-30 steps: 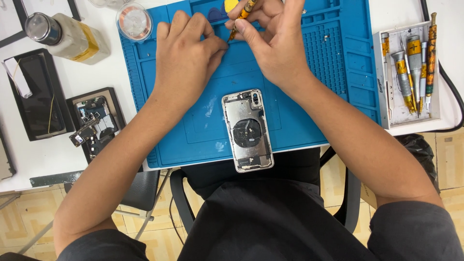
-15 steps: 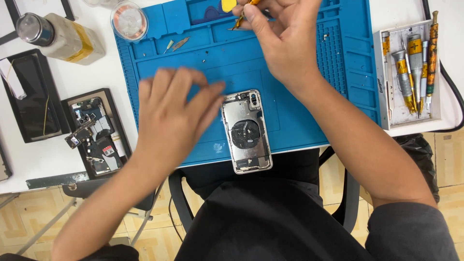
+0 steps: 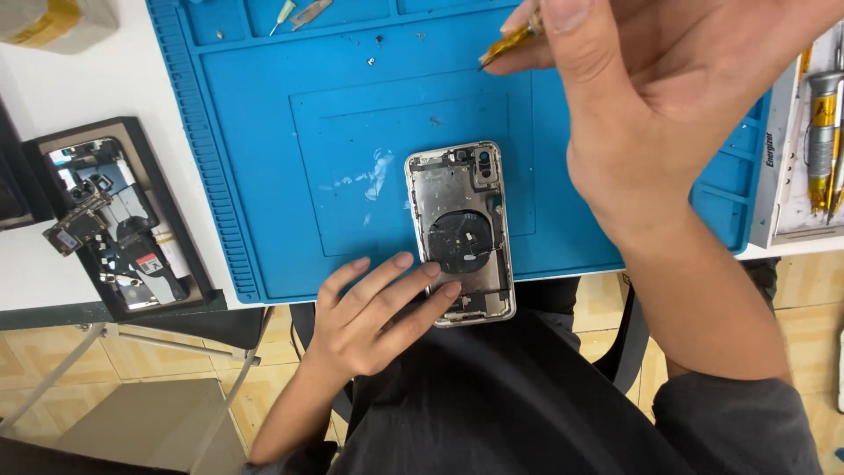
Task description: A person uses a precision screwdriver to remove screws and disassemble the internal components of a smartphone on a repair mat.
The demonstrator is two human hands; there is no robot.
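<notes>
My left hand (image 3: 374,317) rests fingertips on the lower-left edge of the opened phone shell (image 3: 462,233), lying on blue mat (image 3: 264,176). Right hand (image 3: 651,97) pinches a yellow screwdriver (image 3: 508,44) above mat's top. Parts tray (image 3: 114,220) sits left.

Bright, even overhead light, mostly sharp.

You get soft, faint shadows under your left hand (image 3: 374,317) and beside the phone housing (image 3: 460,231); a dull sheen sits on the blue mat (image 3: 264,158) left of it. Your right hand (image 3: 668,97), close to the lens, is slightly soft, and the far corners blur a little.
</notes>
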